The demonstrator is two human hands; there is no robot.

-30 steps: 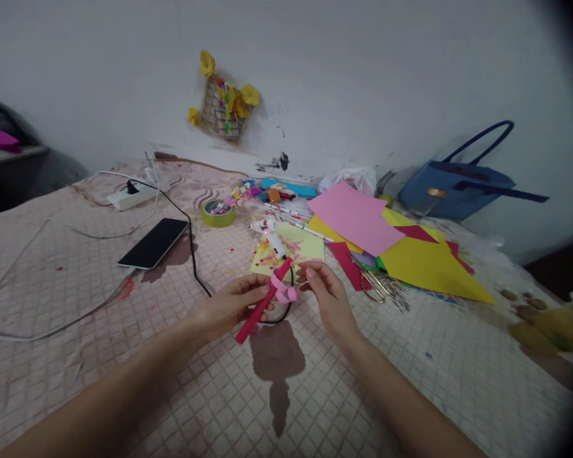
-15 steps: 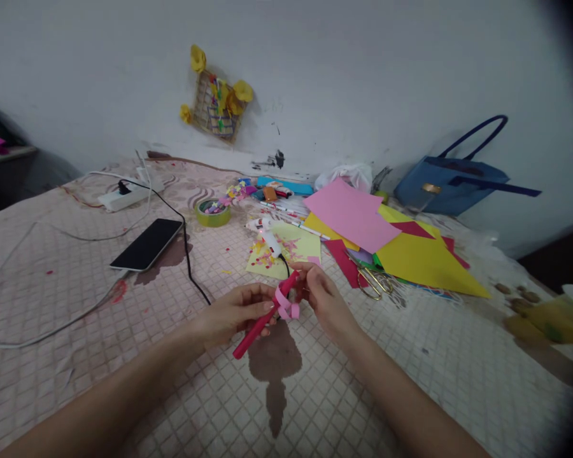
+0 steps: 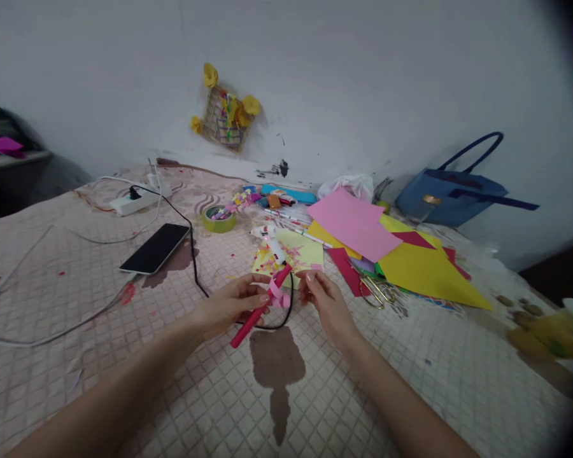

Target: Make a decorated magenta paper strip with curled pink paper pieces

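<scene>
My left hand [image 3: 236, 302] is closed round a red rolled paper tube [image 3: 251, 326], which slants up to the right. A light pink curled paper strip [image 3: 279, 295] loops about its upper part. To the right of the tube, apart from it, my right hand [image 3: 325, 298] has loosely bent fingers with nothing visible in them. Just beyond the tube, a white glue gun [image 3: 274, 247] lies on a pale yellow sheet [image 3: 305, 245] scattered with small red and yellow bits. Its black cord [image 3: 292, 296] passes behind the tube between my hands.
Gold-handled scissors [image 3: 373, 291] lie by stacked coloured sheets [image 3: 353, 222] on the right. A tape roll [image 3: 219, 221], a phone [image 3: 155, 248] and a power strip [image 3: 134, 201] are left. A blue bag [image 3: 451, 194] stands at the back right. Cables cross the patterned tablecloth [image 3: 210, 401].
My right hand has come away from the tube's upper end, leaving a gap. My left hand still holds the tube and strip. The view has tilted slightly, shifting the scene down.
</scene>
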